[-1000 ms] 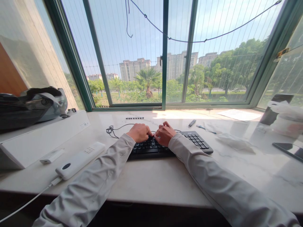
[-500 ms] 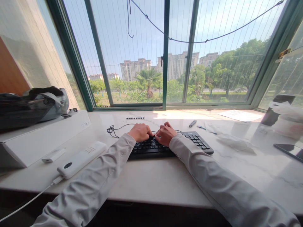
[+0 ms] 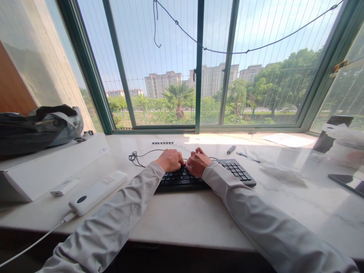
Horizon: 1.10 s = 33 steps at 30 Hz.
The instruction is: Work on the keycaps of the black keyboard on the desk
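A black keyboard lies on the pale marbled counter, its number pad showing to the right of my wrist. My left hand is closed over the upper middle keys, fingers curled down onto them. Close beside it, my right hand is bent, its thumb side towards the left fingertips and a knuckle raised. Both sets of fingertips meet at the keys; whatever is between them is too small or hidden to name. Behind the keyboard, several small dark pieces, resembling keycaps, stand in a row.
Left are a white power bank with a cable, a small white device and a white box under a black bag. A black cord coils behind. Right lie a small dark tool, clear plastic bag and phone.
My left hand has shifted very slightly to the right. The right hand's fingers have moved a little at the same keys. The keyboard stays in place.
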Tool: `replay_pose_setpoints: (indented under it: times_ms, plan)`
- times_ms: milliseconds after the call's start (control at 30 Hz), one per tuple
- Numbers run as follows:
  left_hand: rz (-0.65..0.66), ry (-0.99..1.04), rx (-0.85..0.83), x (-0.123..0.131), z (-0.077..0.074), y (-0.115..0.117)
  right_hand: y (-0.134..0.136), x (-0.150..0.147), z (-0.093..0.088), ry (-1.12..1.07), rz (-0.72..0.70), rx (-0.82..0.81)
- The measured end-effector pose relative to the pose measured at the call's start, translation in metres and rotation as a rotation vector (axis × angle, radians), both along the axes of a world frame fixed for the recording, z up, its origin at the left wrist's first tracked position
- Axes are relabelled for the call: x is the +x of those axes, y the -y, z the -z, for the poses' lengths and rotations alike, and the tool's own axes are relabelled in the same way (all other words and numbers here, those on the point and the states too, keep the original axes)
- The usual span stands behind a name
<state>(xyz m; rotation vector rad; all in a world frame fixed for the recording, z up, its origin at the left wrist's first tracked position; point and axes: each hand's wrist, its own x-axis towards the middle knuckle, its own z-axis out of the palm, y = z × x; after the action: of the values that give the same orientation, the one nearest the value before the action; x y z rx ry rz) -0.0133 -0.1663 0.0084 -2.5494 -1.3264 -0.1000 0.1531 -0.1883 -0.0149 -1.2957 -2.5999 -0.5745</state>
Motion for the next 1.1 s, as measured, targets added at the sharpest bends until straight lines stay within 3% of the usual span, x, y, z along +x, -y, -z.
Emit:
replay_pose_setpoints:
  times_ms: [400, 900, 1100]
  plan:
    - [-0.007, 0.077, -0.024, -0.0025, 0.0008, -0.0002, -0.0057, 0.0037, 0.0043, -0.018, -0.004, 0.015]
    - [0.031, 0.006, 0.013, 0.0049, -0.0021, 0.0054, -0.0027, -0.0022, -0.0003, 0.041, -0.030, 0.063]
    - [0.058, 0.068, 0.028, -0.0011, 0.0032, 0.0025, -0.0038, -0.0007, 0.0031, -0.017, -0.013, 0.069]
